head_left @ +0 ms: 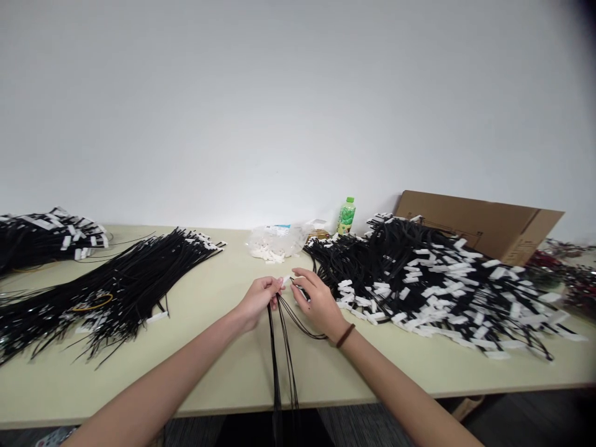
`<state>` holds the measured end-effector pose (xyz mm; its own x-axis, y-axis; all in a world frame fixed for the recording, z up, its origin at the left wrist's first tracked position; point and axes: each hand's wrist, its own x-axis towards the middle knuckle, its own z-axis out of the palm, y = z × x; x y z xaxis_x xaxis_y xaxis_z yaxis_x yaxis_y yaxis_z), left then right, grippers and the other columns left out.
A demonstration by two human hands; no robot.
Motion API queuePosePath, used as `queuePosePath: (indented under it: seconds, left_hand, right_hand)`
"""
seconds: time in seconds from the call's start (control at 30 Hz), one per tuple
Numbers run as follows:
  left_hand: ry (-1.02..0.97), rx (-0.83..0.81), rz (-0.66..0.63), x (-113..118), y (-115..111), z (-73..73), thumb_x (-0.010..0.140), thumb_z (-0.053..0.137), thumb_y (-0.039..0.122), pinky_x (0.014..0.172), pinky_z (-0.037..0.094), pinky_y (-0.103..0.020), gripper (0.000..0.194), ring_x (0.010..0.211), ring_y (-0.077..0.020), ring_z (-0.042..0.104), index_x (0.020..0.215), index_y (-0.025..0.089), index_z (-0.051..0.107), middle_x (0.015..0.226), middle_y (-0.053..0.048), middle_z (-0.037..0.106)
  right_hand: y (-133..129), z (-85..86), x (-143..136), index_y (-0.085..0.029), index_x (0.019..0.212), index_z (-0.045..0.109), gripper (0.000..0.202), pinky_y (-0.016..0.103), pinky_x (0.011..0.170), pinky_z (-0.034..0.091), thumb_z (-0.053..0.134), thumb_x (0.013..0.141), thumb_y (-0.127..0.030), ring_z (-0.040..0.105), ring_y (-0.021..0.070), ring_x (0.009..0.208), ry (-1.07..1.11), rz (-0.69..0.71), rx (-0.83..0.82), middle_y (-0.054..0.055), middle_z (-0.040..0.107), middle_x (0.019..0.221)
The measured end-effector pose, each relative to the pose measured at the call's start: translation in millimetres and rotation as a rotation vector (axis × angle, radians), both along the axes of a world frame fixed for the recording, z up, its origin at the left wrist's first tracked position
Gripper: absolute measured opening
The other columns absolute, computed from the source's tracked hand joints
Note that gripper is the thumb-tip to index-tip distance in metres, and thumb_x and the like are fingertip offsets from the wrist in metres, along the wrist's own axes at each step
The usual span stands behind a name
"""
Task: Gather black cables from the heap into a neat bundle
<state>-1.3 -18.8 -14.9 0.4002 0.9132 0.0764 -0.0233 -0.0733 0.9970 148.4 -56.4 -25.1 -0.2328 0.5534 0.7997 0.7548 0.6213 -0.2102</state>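
Over the middle of the table, my left hand (259, 299) pinches a bundle of thin black cables (274, 347) near their upper end; the cables hang down past the table's front edge. A small white connector (286, 281) shows at its fingertips. Close beside it, my right hand (321, 303) is closed, thumb and fingers around a black wire end by that connector. Some of the wires loop beneath the right palm. What exactly lies between the right fingertips is too small to make out fully. A brown band circles the right wrist.
Black cables with white ends form a large heap (395, 267) at right and a long bundle (135, 279) at left, with another bundle (51, 233) behind it. At the back are a clear bag of white pieces (274, 243), a green-capped bottle (346, 217) and a cardboard box (470, 220).
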Motion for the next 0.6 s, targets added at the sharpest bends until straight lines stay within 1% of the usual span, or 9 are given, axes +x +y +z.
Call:
queuePosePath:
  seconds: [0.1,0.2,0.27,0.33,0.43,0.6]
  left_hand:
    - [0.019,-0.011,0.028,-1.6,1.6,0.1,0.067,0.056,0.051,0.046,0.031,-0.022,0.037,0.04,-0.006,0.037,0.064,0.013,0.052,0.05,0.006,0.042]
    - [0.016,-0.015,0.026,-2.5,1.9,-0.4,0.066,0.057,0.05,0.046,0.031,-0.022,0.037,0.04,-0.0063,0.038,0.063,0.014,0.051,0.047,0.006,0.043]
    - [-0.002,-0.019,0.026,-2.7,2.1,-1.2,0.064,0.06,0.048,0.045,0.03,-0.022,0.035,0.041,-0.0066,0.039,0.063,0.014,0.051,0.047,0.006,0.044]
    - [-0.014,-0.028,0.039,-2.7,2.5,-2.0,0.063,0.062,0.045,0.044,0.029,-0.022,0.033,0.04,-0.0064,0.038,0.062,0.014,0.051,0.048,0.006,0.045]
    - [-0.004,-0.028,0.057,-2.4,2.8,-2.8,0.064,0.06,0.046,0.043,0.026,-0.021,0.033,0.04,-0.0056,0.036,0.058,0.015,0.049,0.047,0.006,0.042]
    - [0.008,-0.018,0.042,-1.4,1.9,-3.1,0.065,0.058,0.05,0.044,0.025,-0.022,0.038,0.043,-0.0056,0.034,0.056,0.014,0.049,0.047,0.006,0.039]
  right_hand:
    - [-3.3,3.3,-2.2,-0.017,0.098,0.052,0.017,0.039,0.089,0.04,0.044,0.083,-0.016,0.044,0.0205,0.103,-0.025,-0.011,0.045,0.01,0.051,0.108]
    - [-8.0,7.1,-4.8,-0.019,0.101,0.054,0.021,0.039,0.089,0.04,0.045,0.082,-0.016,0.043,0.0199,0.104,-0.101,0.087,0.046,0.008,0.05,0.109]
    - [-10.2,7.9,-6.3,-0.02,0.1,0.055,0.022,0.038,0.09,0.039,0.046,0.081,-0.014,0.041,0.0194,0.105,-0.159,0.158,0.03,0.007,0.049,0.111]
    - [-10.9,6.8,-7.5,-0.02,0.097,0.057,0.022,0.038,0.092,0.038,0.047,0.079,-0.012,0.04,0.0194,0.107,-0.211,0.192,0.018,0.006,0.047,0.114]
    - [-9.5,3.1,-8.6,-0.02,0.093,0.058,0.023,0.038,0.093,0.037,0.047,0.077,-0.008,0.038,0.02,0.11,-0.285,0.189,0.021,0.006,0.046,0.117]
    - [-6.5,-0.8,-10.3,-0.019,0.094,0.058,0.019,0.037,0.088,0.04,0.045,0.082,-0.011,0.042,0.0193,0.104,-0.345,0.141,0.065,0.006,0.051,0.111]
